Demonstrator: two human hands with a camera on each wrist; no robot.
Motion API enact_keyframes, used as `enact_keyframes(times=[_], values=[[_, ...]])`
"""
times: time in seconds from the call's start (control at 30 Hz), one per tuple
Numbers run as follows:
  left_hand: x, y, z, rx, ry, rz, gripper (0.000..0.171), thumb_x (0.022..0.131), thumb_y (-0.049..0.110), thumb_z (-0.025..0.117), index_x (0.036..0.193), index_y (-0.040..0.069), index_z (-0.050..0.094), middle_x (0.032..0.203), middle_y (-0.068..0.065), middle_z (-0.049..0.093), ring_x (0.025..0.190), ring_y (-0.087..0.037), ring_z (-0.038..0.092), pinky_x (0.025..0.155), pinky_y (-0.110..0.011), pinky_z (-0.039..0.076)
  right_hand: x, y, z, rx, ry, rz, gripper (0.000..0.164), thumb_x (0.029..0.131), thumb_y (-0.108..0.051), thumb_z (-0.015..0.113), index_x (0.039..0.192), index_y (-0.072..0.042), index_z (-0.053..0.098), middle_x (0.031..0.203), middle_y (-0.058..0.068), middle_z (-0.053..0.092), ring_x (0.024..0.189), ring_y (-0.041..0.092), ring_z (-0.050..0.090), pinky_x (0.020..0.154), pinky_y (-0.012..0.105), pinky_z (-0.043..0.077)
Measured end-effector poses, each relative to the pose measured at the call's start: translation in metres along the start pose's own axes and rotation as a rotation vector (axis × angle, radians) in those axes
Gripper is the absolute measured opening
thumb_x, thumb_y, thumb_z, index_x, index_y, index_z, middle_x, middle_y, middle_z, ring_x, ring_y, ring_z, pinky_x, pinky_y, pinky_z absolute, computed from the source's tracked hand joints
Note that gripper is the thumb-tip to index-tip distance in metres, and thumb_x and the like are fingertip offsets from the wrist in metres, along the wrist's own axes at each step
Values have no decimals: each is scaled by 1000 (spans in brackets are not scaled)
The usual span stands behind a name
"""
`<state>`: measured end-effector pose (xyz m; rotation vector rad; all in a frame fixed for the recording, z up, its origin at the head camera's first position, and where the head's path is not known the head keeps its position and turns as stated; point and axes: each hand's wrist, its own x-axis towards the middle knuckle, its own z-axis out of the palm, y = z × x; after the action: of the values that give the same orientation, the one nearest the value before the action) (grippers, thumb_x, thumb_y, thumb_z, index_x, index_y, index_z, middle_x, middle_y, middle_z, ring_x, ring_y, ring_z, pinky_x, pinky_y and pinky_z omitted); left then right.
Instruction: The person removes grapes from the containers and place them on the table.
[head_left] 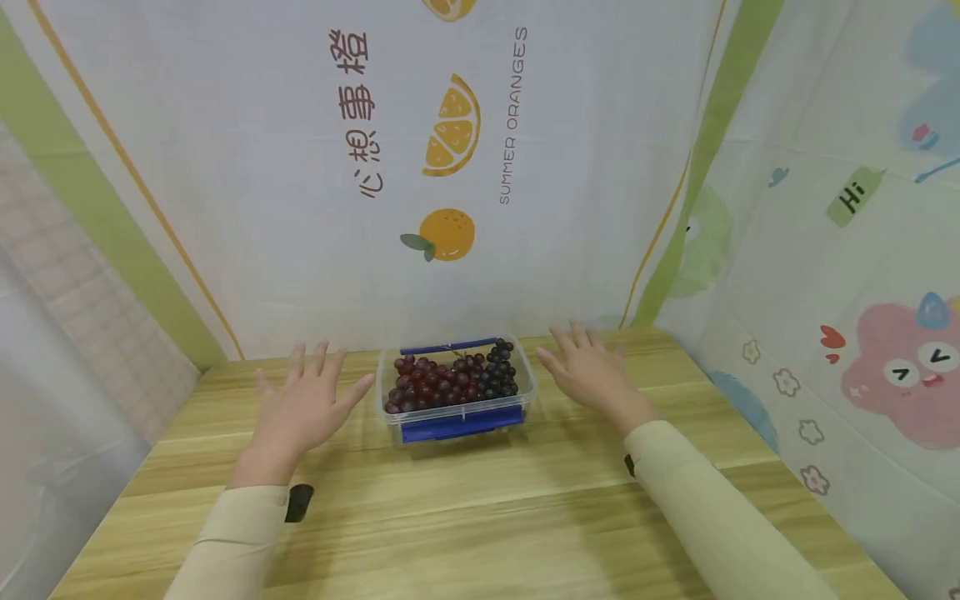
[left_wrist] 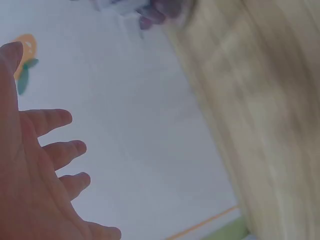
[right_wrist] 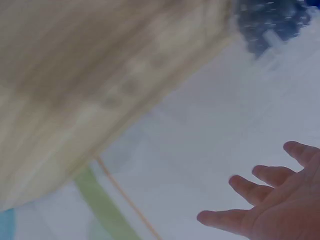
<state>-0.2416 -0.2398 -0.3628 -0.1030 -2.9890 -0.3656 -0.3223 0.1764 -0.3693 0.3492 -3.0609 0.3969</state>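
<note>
A clear plastic box [head_left: 457, 410] with blue side clips sits near the back of the table, its top uncovered. Inside lie red grapes [head_left: 427, 383] and, on the right side, black grapes [head_left: 498, 373]. To the left of the box is my left hand [head_left: 303, 404], fingers spread and holding nothing. My right hand [head_left: 592, 371] is on the other side, just right of the box, also with fingers spread and nothing in it. Neither hand touches the box. Both wrist views show the palms bare, with blurred grapes [right_wrist: 272, 20] at the upper edge of the right wrist view.
The wooden table [head_left: 450, 525] runs back to a white cloth [head_left: 285, 167] printed with oranges and lettering. A second cloth [head_left: 787, 283] with cartoon prints hangs along the right side. Pale sheeting [head_left: 60, 442] covers the left side.
</note>
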Motion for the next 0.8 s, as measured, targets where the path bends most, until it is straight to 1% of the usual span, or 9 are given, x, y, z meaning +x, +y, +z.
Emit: enact_keyframes(times=[0.13,0.2,0.3,0.4,0.57,0.67,0.8], values=[[2,17,-4,20,-7,34,92,106,76,29,169,9,28,178,-24,14,165,-52,2,115,-91,-5,0,-22,-8,-17,-24,-35,77,109,-70,26,173,-28,13,181,16,6,165,48,16,123,84,6],[2,25,-5,29,-17,52,91,106,76,30,169,10,28,178,-23,16,165,-51,6,118,-89,-1,-1,-31,-11,-13,-35,-56,77,110,-69,28,173,-28,14,181,16,7,165,47,16,123,83,6],[1,36,-3,47,-17,81,90,106,76,29,169,12,30,176,-22,24,164,-50,15,121,-86,7,-4,-44,-14,-8,-34,-79,78,109,-69,30,173,-28,15,181,16,8,165,47,17,123,83,8],[1,44,0,45,-19,101,85,108,72,32,169,13,32,174,-21,30,161,-50,25,121,-84,14,-7,-53,-14,-11,-34,-97,78,109,-70,31,173,-28,16,181,16,9,165,47,17,124,82,8],[2,53,7,42,-31,124,77,110,64,38,168,13,35,170,-21,39,156,-49,37,121,-83,22,-10,-57,-5,-30,-62,-105,78,109,-68,34,173,-27,16,180,17,9,165,47,16,127,78,7],[2,56,12,47,-36,135,75,110,62,41,166,11,39,167,-22,44,154,-50,41,121,-81,26,-12,-56,3,-43,-80,-104,79,110,-66,36,174,-28,11,180,18,10,164,48,19,127,78,10],[3,55,19,44,-53,115,82,108,65,43,166,8,36,166,-24,45,152,-51,42,122,-78,28,-13,-54,12,-32,-93,-98,81,109,-65,39,174,-29,7,179,19,13,163,49,22,125,80,14]])
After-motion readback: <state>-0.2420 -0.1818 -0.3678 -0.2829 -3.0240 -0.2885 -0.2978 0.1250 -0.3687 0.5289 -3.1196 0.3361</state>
